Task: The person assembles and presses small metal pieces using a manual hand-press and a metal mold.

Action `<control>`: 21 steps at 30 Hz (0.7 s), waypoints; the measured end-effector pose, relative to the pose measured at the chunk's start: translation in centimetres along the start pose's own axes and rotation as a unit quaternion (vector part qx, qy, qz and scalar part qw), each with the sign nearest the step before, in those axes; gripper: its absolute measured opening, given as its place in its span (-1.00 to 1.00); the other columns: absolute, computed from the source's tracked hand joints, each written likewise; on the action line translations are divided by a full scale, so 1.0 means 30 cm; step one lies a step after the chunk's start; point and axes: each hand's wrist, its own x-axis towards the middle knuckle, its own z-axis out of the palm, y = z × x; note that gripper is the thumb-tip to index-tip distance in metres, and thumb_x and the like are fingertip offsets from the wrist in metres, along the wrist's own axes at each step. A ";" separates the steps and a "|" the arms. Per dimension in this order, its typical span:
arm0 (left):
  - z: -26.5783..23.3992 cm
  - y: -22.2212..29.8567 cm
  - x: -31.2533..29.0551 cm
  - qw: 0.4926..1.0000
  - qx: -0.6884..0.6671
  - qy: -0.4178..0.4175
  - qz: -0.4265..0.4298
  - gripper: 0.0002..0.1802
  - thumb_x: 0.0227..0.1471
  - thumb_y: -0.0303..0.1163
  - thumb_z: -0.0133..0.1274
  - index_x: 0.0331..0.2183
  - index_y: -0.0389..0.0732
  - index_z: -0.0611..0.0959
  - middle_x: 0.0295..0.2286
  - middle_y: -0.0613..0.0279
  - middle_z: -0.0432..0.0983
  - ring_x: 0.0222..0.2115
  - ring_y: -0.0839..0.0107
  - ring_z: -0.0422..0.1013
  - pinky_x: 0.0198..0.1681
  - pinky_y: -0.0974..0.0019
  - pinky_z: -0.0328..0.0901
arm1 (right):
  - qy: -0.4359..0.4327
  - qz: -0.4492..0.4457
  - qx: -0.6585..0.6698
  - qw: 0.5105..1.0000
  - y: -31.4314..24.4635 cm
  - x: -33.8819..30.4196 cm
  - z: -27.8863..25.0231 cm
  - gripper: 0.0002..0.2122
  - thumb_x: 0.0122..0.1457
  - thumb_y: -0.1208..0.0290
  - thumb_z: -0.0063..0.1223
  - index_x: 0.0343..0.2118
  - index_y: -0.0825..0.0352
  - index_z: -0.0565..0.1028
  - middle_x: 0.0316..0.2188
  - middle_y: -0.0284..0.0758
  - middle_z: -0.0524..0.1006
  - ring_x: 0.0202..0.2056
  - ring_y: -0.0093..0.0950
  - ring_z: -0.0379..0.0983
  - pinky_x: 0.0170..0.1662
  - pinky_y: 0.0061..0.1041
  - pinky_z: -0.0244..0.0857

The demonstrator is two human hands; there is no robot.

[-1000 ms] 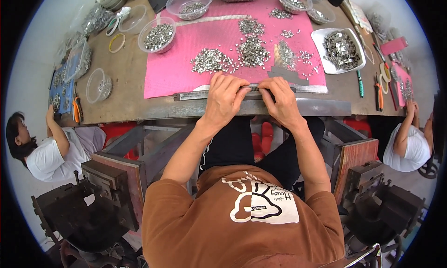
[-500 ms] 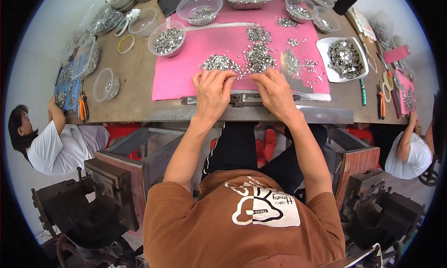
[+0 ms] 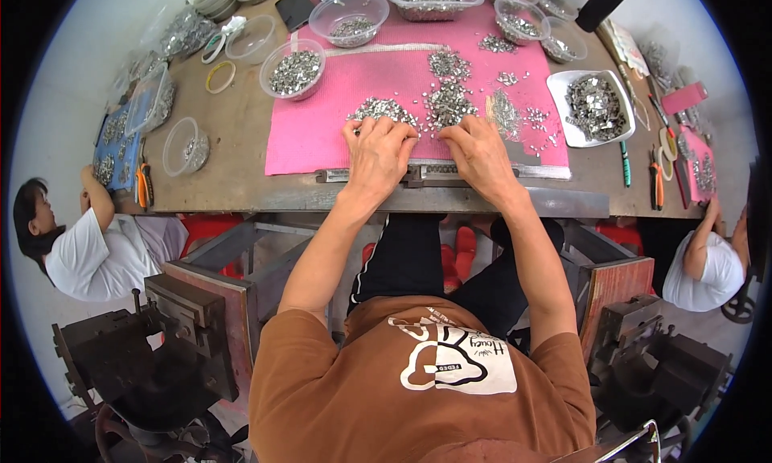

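Note:
My left hand [image 3: 379, 153] rests at the near side of a pile of small silver metal pieces [image 3: 383, 109]. Its fingers are bent and the thumb meets the index finger. At a second metal pile [image 3: 449, 105], my right hand [image 3: 481, 153] holds thumb and fingertips together in a pinch. Whatever lies in either pinch is too small or hidden to make out. Just below the hands, a long metal rail fixture [image 3: 438, 172] runs along the front of the pink mat [image 3: 310, 145]. Thin metal pins [image 3: 505, 113] lie in a heap right of my right hand.
A white dish [image 3: 556, 101] of metal pieces stands at the right. Clear plastic tubs [image 3: 264, 75] line the left and back. Orange-handled pliers [image 3: 145, 186] lie near the left edge, another orange-handled pair [image 3: 657, 188] at the right. People in white shirts [image 3: 108, 258] sit on both sides.
My left hand has shifted slightly right, closer to my right hand, with its fingers more bent over the pile. My right hand stays in almost the same place.

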 end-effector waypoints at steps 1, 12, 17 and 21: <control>0.001 0.000 0.001 1.000 0.005 -0.002 0.003 -0.88 0.02 -0.32 0.27 -0.32 -0.04 0.72 -0.43 0.37 0.52 -0.28 0.32 0.40 0.05 0.06 0.08 | 0.000 0.000 0.000 1.000 -0.004 0.004 0.010 -0.89 0.14 0.56 0.16 -0.27 0.29 0.61 -0.44 -0.29 0.42 -0.31 -0.30 0.41 -0.21 -0.30 0.22; -0.013 -0.002 0.017 1.000 0.004 -0.028 0.007 -0.90 0.01 -0.33 0.27 -0.35 -0.05 0.70 -0.42 0.36 0.51 -0.29 0.31 0.41 0.05 0.03 0.07 | 0.021 0.044 -0.003 0.999 -0.015 0.020 0.051 -0.94 0.11 0.50 0.21 -0.36 0.31 0.58 -0.44 -0.28 0.47 -0.29 -0.27 0.44 -0.19 -0.29 0.24; -0.033 0.018 0.016 0.999 0.002 -0.026 0.041 -0.90 0.01 -0.38 0.26 -0.35 -0.10 0.67 -0.43 0.34 0.50 -0.30 0.30 0.42 0.05 0.05 0.08 | 0.019 0.036 -0.015 0.999 0.004 0.005 0.052 -0.94 0.08 0.51 0.21 -0.39 0.33 0.55 -0.45 -0.28 0.47 -0.30 -0.27 0.44 -0.20 -0.30 0.23; -0.030 0.087 -0.029 0.991 -0.117 -0.030 0.063 -0.90 0.00 -0.44 0.23 -0.38 -0.12 0.62 -0.42 0.30 0.46 -0.30 0.29 0.42 0.03 0.06 0.10 | 0.010 0.043 -0.002 0.999 0.017 -0.014 0.037 -0.94 0.08 0.51 0.18 -0.39 0.33 0.52 -0.43 -0.24 0.49 -0.29 -0.24 0.45 -0.15 -0.26 0.24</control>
